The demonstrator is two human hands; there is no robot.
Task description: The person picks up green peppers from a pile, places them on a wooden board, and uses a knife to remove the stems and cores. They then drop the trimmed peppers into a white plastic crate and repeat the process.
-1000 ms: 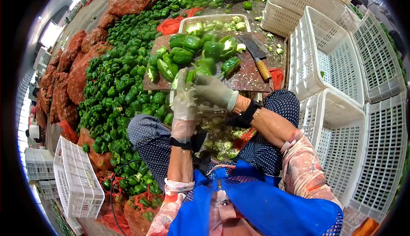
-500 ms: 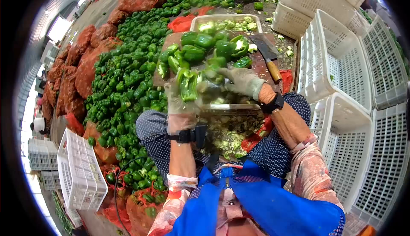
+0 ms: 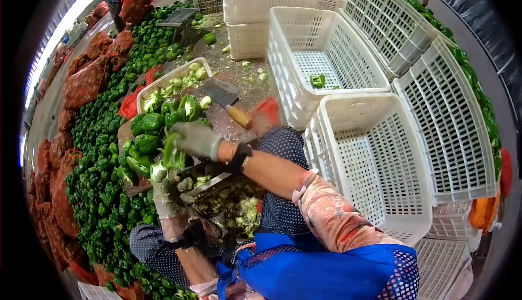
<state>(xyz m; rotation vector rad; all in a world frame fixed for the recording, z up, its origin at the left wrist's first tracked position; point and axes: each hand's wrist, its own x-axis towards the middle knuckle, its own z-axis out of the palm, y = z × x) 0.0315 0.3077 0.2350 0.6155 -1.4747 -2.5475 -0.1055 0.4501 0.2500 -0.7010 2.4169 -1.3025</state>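
Note:
My gloved right hand point(image 3: 200, 139) is closed on a green bell pepper point(image 3: 174, 152) above the cutting board; motion blurs its fingertips. Just below it, my gloved left hand point(image 3: 166, 197) has its fingers curled round a pale green pepper piece point(image 3: 157, 173), partly hidden by the glove. Whole and cut bell peppers point(image 3: 147, 143) lie on the board point(image 3: 142, 186) beside my hands. To their right rests a cleaver point(image 3: 220, 94) with a wooden handle. Behind the board sits a white tray point(image 3: 204, 63) of pale pepper cores.
A large heap of green peppers point(image 3: 106, 191) spreads along the left, with red mesh sacks point(image 3: 87, 80) beyond it. White crates point(image 3: 331, 96) stand on the right; one holds a pepper piece point(image 3: 318, 80). Pepper scraps point(image 3: 234, 213) lie between my knees. Another person point(image 3: 114, 1) stands far left.
My view has swung to the right. My right hand has moved onto a pepper close to my left hand. A pepper piece now shows in the crate.

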